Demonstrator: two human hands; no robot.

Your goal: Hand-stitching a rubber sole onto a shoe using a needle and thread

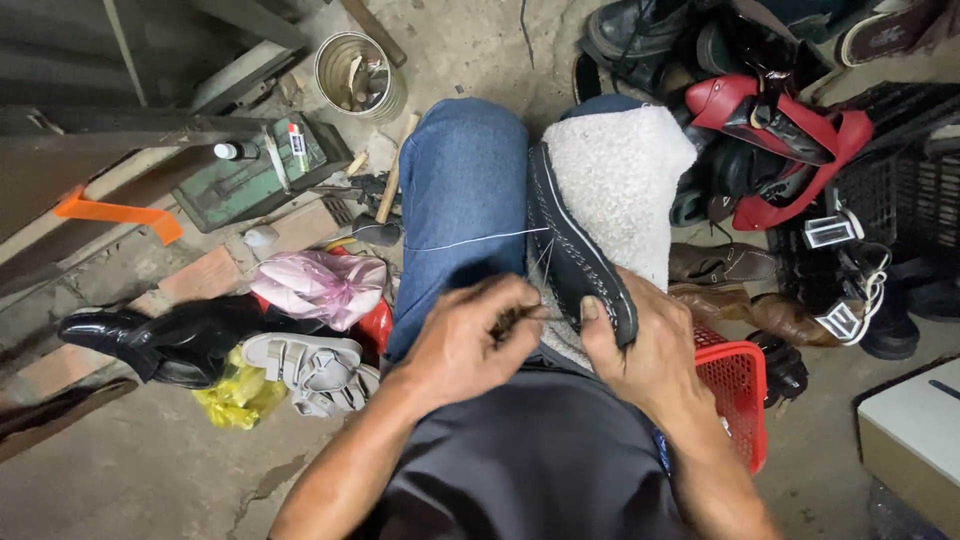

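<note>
A black shoe (572,245) with white stitching along its sole lies sole-edge up on a white fleecy cloth (620,175) over my right knee. My right hand (645,345) grips the near end of the shoe. My left hand (470,335) is pinched on a thin dark tool, apparently an awl or needle (520,318), at the shoe's edge. A white thread (470,241) runs from the shoe leftward across my blue-jeaned left thigh (460,190).
A red plastic basket (740,390) sits by my right hip. Piles of shoes lie at right, with red heels (780,120) and brown shoes (750,300). At left are a black boot (160,340), a white sandal (310,365), a pink bag (320,285), a hammer (380,210), a green box (260,170) and a tin can (360,75).
</note>
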